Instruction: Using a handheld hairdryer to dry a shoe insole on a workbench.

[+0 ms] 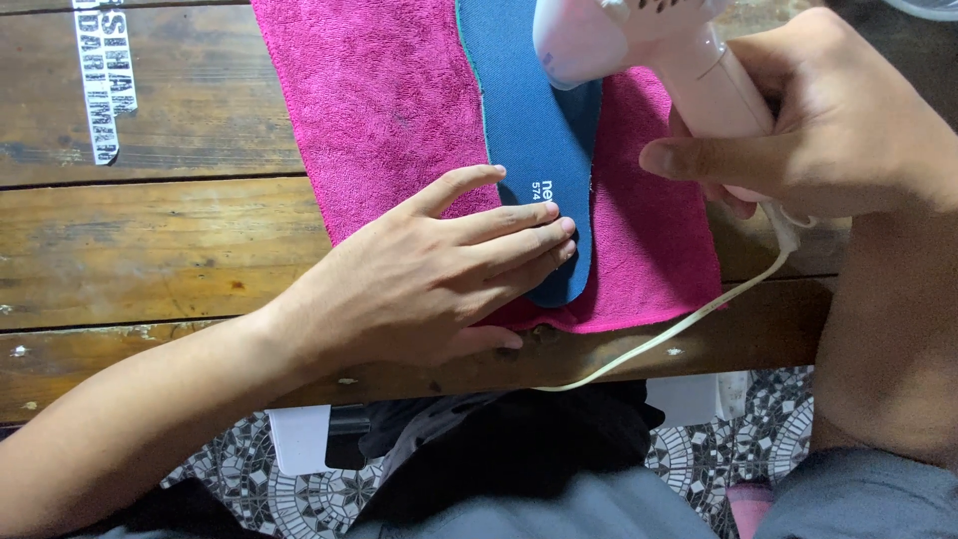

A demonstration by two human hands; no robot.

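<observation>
Here, one insole point(534, 130) lies on one towel point(379, 100) at the desk's point(150, 250) near edge; left fingers point(519, 235) pressed flat together on its heel, right hand point(828, 120) gripping one dryer point(649, 40).

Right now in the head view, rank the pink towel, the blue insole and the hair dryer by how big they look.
1. pink towel, largest.
2. blue insole.
3. hair dryer, smallest showing, though cropped by the frame and partly covered by the right hand, so unsure.
</observation>
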